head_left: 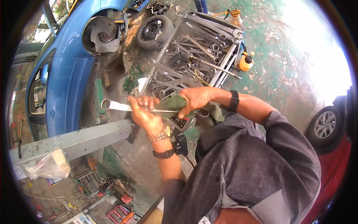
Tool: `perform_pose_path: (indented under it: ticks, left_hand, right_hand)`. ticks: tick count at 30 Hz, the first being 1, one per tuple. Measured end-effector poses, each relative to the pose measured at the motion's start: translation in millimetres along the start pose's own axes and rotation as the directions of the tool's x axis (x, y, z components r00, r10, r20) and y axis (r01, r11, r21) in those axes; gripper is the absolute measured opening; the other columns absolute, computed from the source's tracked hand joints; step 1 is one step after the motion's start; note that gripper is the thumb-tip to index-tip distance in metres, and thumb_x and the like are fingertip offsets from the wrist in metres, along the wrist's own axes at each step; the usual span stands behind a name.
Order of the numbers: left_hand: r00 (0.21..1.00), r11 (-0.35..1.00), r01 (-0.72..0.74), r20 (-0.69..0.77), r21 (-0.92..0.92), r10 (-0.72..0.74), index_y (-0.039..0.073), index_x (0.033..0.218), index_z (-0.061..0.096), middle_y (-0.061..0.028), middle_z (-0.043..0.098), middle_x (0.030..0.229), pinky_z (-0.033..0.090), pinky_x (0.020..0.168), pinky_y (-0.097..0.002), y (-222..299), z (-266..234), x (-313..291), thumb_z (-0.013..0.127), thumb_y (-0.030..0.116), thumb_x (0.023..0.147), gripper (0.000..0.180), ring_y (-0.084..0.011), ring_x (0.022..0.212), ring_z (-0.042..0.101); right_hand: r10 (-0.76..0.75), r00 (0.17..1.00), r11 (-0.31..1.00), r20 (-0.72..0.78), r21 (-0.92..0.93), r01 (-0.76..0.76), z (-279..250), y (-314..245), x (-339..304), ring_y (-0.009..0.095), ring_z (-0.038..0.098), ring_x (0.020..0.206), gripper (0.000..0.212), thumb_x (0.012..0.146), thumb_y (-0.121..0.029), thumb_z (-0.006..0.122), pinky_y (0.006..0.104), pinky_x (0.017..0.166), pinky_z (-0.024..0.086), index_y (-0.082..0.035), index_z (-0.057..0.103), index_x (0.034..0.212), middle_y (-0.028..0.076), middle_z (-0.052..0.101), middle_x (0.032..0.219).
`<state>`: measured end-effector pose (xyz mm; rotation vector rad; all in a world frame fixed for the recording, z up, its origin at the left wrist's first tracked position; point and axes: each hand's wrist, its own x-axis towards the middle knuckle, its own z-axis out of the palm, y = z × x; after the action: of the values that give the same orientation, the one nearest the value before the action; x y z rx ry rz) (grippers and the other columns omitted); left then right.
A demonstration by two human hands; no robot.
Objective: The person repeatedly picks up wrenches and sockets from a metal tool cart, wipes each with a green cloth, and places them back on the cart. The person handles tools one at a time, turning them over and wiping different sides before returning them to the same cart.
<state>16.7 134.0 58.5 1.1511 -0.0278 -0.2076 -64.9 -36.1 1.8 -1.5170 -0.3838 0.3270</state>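
A long silver wrench point(121, 106) lies across both my hands, its ring end sticking out to the left. My left hand point(143, 114) wraps round the shaft near that ring end. My right hand point(195, 100) grips a dark green cloth point(174, 103) against the other end of the wrench, which the cloth and fingers hide. Just beyond my hands stands a metal tray point(144, 86) heaped with wrenches point(203, 46) of several sizes. A long thin rod with a dark tip point(223, 71) lies across the heap.
At the left is a blue car point(67, 82) with one wheel off; a tyre point(154, 33) lies beside the tray. A grey post point(82, 138) juts in from the left. An orange spray bottle point(245, 62) stands right of the tray. A red car's wheel point(324, 125) is at far right.
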Motion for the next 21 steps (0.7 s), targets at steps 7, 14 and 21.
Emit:
perform_pose_path:
  ticks: [7, 14, 21]
  left_hand:
    - [0.986, 0.954, 0.027, -0.151, -0.298, -0.075, 0.015, 0.066, 0.038, 0.0018, 0.037, 0.060, 0.034, 0.051, -0.0272, 5, -32, 6, 0.044, 0.038, 0.102, 0.043, -0.0109, 0.046, 0.029]
    - [0.994, 0.865, -0.081, -0.105, -0.495, 0.033, 0.016, 0.062, 0.037, 0.0032, 0.032, 0.053, 0.022, 0.042, -0.0241, 23, -27, -8, 0.042, 0.040, 0.102, 0.047, -0.0096, 0.041, 0.024]
    - [0.985, 0.863, -0.172, -0.103, -0.476, 0.140, 0.016, 0.063, 0.037, 0.0033, 0.030, 0.053, 0.021, 0.041, -0.0226, 26, -17, -15, 0.040, 0.038, 0.103, 0.046, -0.0091, 0.041, 0.024]
  right_hand:
    - [-0.191, 0.906, 0.801, -0.377, -0.594, -0.078, 24, 13, -15, 0.040, 0.060, 0.070, 0.029, 0.074, -0.022, 0.073, 0.0453, 0.059, 0.048, -0.006, 0.055, 0.089, 0.019, 0.060, 0.069]
    - [-0.313, 0.808, 0.764, -0.500, -0.637, -0.099, 15, 18, -25, 0.032, 0.064, 0.069, 0.036, 0.074, -0.028, 0.077, 0.0389, 0.061, 0.052, -0.006, 0.059, 0.096, 0.012, 0.063, 0.076]
    - [0.160, 0.645, 0.976, -0.747, 0.219, 0.011, 11, 56, -23, 0.013, 0.060, 0.081, 0.039, 0.088, -0.031, 0.068, 0.0298, 0.072, 0.050, 0.000, 0.063, 0.112, 0.008, 0.067, 0.090]
